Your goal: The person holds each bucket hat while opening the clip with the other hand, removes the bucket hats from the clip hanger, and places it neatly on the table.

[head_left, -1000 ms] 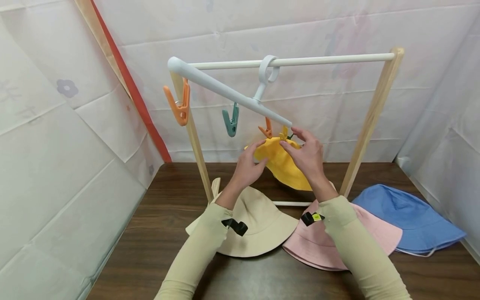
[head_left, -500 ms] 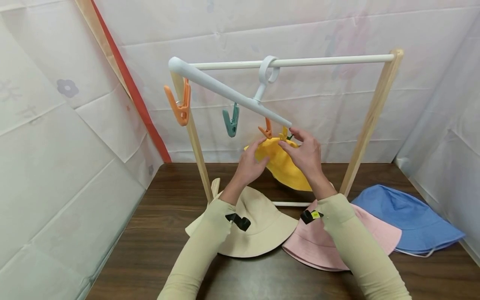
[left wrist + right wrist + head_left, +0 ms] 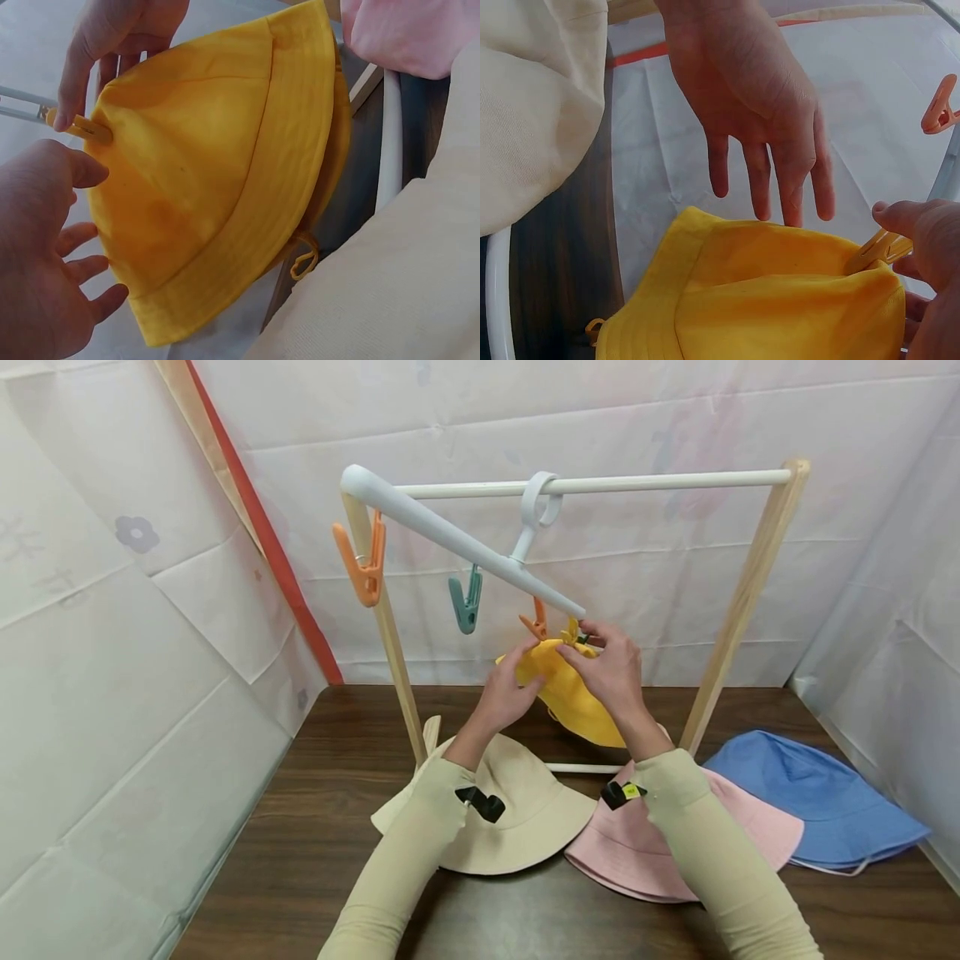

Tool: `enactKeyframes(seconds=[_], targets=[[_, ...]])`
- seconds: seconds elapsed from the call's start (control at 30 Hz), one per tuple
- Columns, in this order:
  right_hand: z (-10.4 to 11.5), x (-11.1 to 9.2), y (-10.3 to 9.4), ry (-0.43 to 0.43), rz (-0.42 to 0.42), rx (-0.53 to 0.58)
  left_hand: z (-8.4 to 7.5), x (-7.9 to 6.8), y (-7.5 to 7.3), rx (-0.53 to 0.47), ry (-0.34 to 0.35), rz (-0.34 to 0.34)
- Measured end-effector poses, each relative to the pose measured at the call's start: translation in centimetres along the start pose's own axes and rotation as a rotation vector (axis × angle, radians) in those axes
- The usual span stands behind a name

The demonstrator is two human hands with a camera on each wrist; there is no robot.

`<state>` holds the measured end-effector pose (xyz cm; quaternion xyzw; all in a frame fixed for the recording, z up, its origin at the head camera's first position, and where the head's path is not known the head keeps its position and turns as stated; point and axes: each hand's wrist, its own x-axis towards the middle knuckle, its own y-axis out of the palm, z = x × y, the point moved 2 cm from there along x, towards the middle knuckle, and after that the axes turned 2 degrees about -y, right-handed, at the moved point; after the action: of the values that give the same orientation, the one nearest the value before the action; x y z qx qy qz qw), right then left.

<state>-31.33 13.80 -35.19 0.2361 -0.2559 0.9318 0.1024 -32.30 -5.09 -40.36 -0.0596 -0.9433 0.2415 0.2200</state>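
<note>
A yellow bucket hat (image 3: 566,693) hangs by its crown from a yellow clothespin (image 3: 571,631) at the near right end of the white hanger (image 3: 450,539). My right hand (image 3: 613,667) pinches this clothespin between thumb and fingers, seen also in the left wrist view, where the clothespin (image 3: 79,126) bites the fabric. My left hand (image 3: 504,693) has loosely spread fingers, their tips right at the hat's edge. In the right wrist view, the left hand's fingers (image 3: 791,187) point down beside the hat (image 3: 780,300).
A wooden rack with a white rail (image 3: 660,481) carries the hanger. Orange (image 3: 366,572) and green (image 3: 467,602) clothespins, plus another orange clothespin (image 3: 537,620), dangle from it. Beige (image 3: 517,827), pink (image 3: 637,852) and blue (image 3: 810,802) hats lie on the table (image 3: 300,827).
The hanger's left end has risen slightly, while its right end and the yellow hat have dipped a little. My left hand has shifted slightly right; my right hand stays at the clothespin.
</note>
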Motion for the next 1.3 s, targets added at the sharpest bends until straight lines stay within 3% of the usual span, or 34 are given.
enactKeyframes(seconds=[0.8, 1.3], targets=[[-0.2, -0.6, -0.1, -0.008, -0.102, -0.032, -0.1, 0.0, 0.8, 0.001, -0.001, 0.037], [-0.2, -0.8, -0.1, -0.057, -0.113, -0.010, 0.0, 1.0, 1.2, 0.014, 0.015, 0.058]])
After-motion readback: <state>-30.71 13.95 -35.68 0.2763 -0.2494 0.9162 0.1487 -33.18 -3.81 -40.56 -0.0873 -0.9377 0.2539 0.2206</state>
